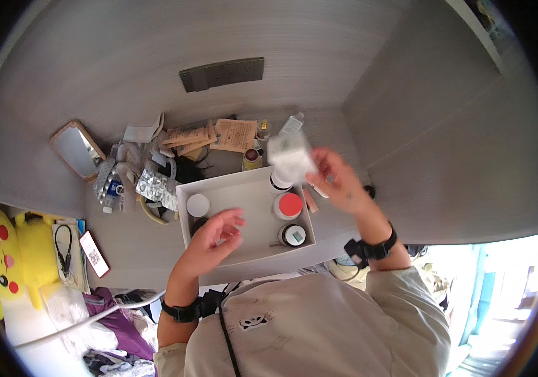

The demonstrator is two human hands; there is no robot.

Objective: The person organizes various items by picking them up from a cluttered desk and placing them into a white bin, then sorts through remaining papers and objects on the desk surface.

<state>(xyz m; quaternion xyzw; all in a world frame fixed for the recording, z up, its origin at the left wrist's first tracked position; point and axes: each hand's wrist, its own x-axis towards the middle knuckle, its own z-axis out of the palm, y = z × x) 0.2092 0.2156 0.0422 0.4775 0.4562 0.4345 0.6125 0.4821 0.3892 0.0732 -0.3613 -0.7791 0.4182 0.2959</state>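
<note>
A white open-topped box (244, 252) sits on the desk in front of me. My right hand (338, 180) grips a small white carton (289, 155), smeared by motion, above the box's far right corner. Fingers apart and nothing in them, my left hand (218, 234) hovers over the box's left part. It partly covers a dark round thing (199, 225). A white-lidded jar (198, 205) stands in the far left of the box. Along its right side are a red-lidded jar (291, 205), a dark jar with a pale label on top (294, 235), and another white-topped jar (281, 181).
Behind the box lie brown paper packets (235, 135), a clear bottle (292, 124) and a small dark-capped bottle (252, 158). Blister packs (157, 188) and other clutter gather at left, near a framed mirror (77, 151). A yellow plush toy (36, 254) and a cable (93, 318) are lower left.
</note>
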